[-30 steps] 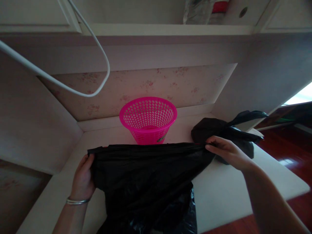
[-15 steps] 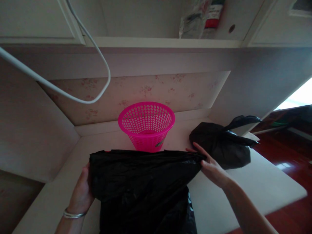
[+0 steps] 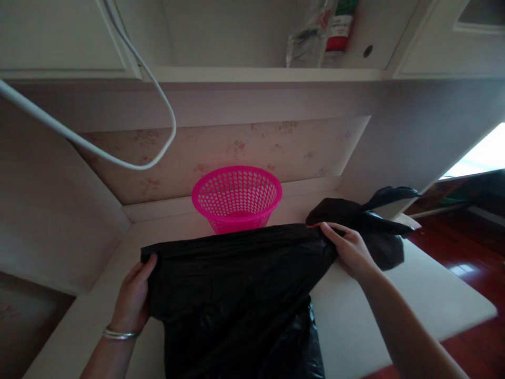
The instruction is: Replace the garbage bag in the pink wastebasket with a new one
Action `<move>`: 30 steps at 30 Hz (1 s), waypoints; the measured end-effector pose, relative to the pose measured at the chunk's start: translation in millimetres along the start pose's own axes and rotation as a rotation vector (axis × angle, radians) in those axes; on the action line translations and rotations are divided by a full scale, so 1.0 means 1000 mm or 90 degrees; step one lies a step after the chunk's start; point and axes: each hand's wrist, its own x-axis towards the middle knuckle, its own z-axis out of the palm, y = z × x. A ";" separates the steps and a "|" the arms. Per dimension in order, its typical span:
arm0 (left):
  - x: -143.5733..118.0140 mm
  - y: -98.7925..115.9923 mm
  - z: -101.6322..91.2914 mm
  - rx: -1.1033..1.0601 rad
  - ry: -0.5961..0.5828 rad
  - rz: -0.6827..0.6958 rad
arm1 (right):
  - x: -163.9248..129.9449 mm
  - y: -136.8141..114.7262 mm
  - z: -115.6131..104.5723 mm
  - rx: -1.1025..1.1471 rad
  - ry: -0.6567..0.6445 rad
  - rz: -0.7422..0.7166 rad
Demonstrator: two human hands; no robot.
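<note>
Thin black bag (image 3: 236,295) held stretched by its upper edge over the near edge of the pale surface (image 3: 414,305), lower half hanging off that edge. Left hand (image 3: 132,297) clenched on the bag's left corner, silver bangle (image 3: 118,333) on the wrist; right hand (image 3: 349,250) pinching the right corner between thumb and fingers. Likely trouble: film so thin could tear if pulled too taut between the two grips, or slip from the lighter right-hand pinch and slide off the near edge. Mouth flat and closed, so nothing visible inside; contents, if any, impossible to tell.

Second black bag (image 3: 379,231) lying toward the right edge, just behind the right hand, bulging and knotted at the top with loose ends pointing right. Filled with something, though hidden; easily nudged toward the right edge by that hand's knuckles.

Pink perforated basket (image 3: 236,197) upright at the back edge against the wallpapered panel, partly hidden behind the stretched bag. Appears empty through the holes; light enough to tip if the bag's edge swings into it.

White cable (image 3: 130,158) looping overhead at the left, well clear of both hands.
</note>
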 end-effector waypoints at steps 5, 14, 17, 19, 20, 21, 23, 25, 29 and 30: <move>-0.005 0.008 0.006 -0.004 0.011 -0.016 | 0.001 -0.006 -0.001 0.033 -0.008 0.007; 0.000 0.015 0.012 -0.005 0.004 -0.007 | 0.005 -0.016 -0.004 0.049 -0.021 -0.036; 0.000 0.005 0.004 -0.044 -0.102 0.053 | -0.002 -0.003 -0.009 0.125 -0.124 -0.066; -0.001 -0.011 -0.005 -0.059 -0.164 0.065 | -0.010 0.018 -0.011 0.152 -0.201 -0.049; -0.002 -0.020 -0.009 -0.045 -0.172 0.045 | -0.014 0.030 -0.011 0.138 -0.222 -0.025; -0.003 -0.030 -0.013 -0.013 -0.162 0.007 | -0.019 0.042 -0.011 0.099 -0.230 0.008; -0.006 -0.046 -0.016 0.082 -0.173 -0.060 | -0.025 0.060 -0.007 -0.023 -0.270 0.059; -0.010 -0.050 -0.015 0.147 -0.171 -0.084 | -0.028 0.064 -0.002 -0.139 -0.335 0.076; -0.024 -0.023 -0.004 0.120 -0.101 -0.060 | -0.030 0.036 0.007 -0.229 -0.290 0.026; -0.029 -0.014 -0.001 0.104 -0.084 -0.050 | -0.032 0.027 0.010 -0.219 -0.242 0.012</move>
